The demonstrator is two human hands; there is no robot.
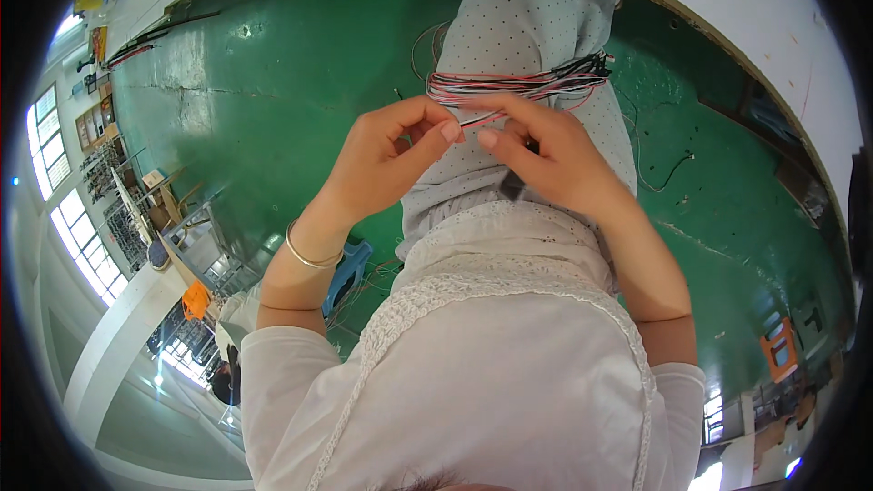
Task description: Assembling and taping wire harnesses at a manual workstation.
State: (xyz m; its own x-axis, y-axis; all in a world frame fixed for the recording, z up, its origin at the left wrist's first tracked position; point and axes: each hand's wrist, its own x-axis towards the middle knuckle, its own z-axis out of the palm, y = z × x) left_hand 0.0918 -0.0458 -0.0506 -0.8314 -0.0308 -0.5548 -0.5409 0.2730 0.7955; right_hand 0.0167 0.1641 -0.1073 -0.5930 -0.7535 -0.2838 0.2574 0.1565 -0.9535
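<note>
My left hand (386, 159), with a bangle at the wrist, is raised above my lap. Its thumb and forefinger pinch thin red and black wires (470, 124). Facing it, my right hand (564, 150) has the forefinger stretched toward the wires and the thumb a little apart from it. The other fingers are curled, and a short dark object (512, 185) sticks out below them, blurred, its kind unclear. A bundle of red, black and white wires (509, 85) lies across my thighs, with small connectors toward its right end.
A white table edge (737, 0) curves across the top and right. Loose wires lie on the green floor (273, 64). A blue plastic stool (347, 275) is near my left elbow; an orange stool (779, 348) stands at the right. Racks and windows line the left side.
</note>
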